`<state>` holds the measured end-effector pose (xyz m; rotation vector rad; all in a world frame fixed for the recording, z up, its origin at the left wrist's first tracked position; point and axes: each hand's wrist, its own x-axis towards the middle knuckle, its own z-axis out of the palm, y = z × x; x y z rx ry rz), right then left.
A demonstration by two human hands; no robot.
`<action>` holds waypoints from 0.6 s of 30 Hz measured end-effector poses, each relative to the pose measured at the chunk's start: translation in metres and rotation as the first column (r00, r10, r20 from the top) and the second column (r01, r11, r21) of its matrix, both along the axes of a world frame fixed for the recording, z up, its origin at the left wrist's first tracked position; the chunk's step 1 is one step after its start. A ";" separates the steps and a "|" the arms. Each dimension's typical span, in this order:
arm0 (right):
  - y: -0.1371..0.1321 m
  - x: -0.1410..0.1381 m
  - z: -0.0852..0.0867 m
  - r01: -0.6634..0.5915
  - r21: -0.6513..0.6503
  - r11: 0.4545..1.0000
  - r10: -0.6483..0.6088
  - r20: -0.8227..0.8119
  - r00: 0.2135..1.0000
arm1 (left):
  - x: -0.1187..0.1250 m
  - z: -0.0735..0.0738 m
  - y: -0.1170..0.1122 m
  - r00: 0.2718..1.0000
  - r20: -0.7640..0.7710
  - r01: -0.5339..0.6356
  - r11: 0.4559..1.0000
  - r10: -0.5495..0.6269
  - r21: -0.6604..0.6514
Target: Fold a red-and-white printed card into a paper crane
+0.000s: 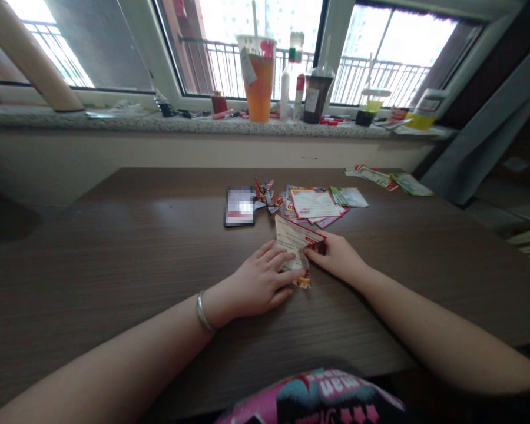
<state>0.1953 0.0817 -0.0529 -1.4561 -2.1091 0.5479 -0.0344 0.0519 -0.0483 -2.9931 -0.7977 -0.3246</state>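
1 bent paper [289,235] is on the table [136,259]. The left hand [262,281], spread wide, presses it; the right hand [339,253] pinches its side. Maybe it's being folded or torn; next likely needs steady holding.

The single view looks from the person's head, forward and down over the table [115,253], with the shirt [322,397] close beneath at the bottom edge. The arms [136,359] reach in from lower left and right, the left hand [262,280] and right hand [338,254] near the middle, close by. The sill [181,125] and window [223,44] stand farther off, across the top.
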 end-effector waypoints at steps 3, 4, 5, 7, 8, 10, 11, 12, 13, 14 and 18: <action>0.000 0.000 0.000 -0.005 -0.004 1.000 0.005 0.011 1.000 | 0.000 0.001 0.000 1.000 0.003 0.006 1.000 -0.006 -0.011; -0.001 0.000 0.000 -0.002 -0.007 1.000 0.003 0.015 1.000 | 0.000 0.002 0.000 1.000 0.005 0.008 1.000 -0.008 -0.013; -0.001 0.001 0.000 0.002 -0.009 1.000 -0.001 0.018 1.000 | 0.000 0.002 0.001 1.000 0.009 0.009 1.000 -0.009 -0.013; -0.001 0.001 0.000 0.012 -0.009 1.000 -0.012 0.032 0.999 | 0.001 0.003 0.001 1.000 0.018 0.012 1.000 -0.011 -0.008; -0.001 0.001 0.000 0.016 -0.007 1.000 -0.016 0.041 0.999 | 0.001 0.003 0.001 1.000 0.024 0.012 1.000 -0.012 -0.004; -0.001 0.002 0.000 0.020 -0.004 1.000 -0.020 0.052 0.998 | 0.001 0.002 0.001 0.999 0.035 0.012 1.000 -0.012 0.002; -0.001 0.002 0.001 0.021 -0.006 1.000 -0.021 0.053 0.998 | 0.001 0.002 0.001 0.999 0.037 0.011 1.000 -0.011 0.002; -0.001 0.002 0.000 0.025 -0.006 1.000 -0.025 0.052 0.998 | 0.001 0.001 0.001 0.999 0.039 0.010 1.000 -0.010 0.001; -0.001 0.002 0.000 0.030 -0.006 1.000 -0.030 0.045 0.999 | 0.001 0.000 0.002 0.999 0.037 0.008 1.000 -0.008 -0.002; 0.000 0.002 0.000 0.030 -0.005 1.000 -0.030 0.030 0.999 | 0.001 0.000 0.002 0.999 0.034 0.006 1.000 -0.006 -0.006; 0.000 0.002 -0.003 -0.002 -0.012 1.000 0.000 -0.109 0.994 | -0.001 -0.001 0.001 0.999 0.047 -0.025 1.000 0.025 -0.013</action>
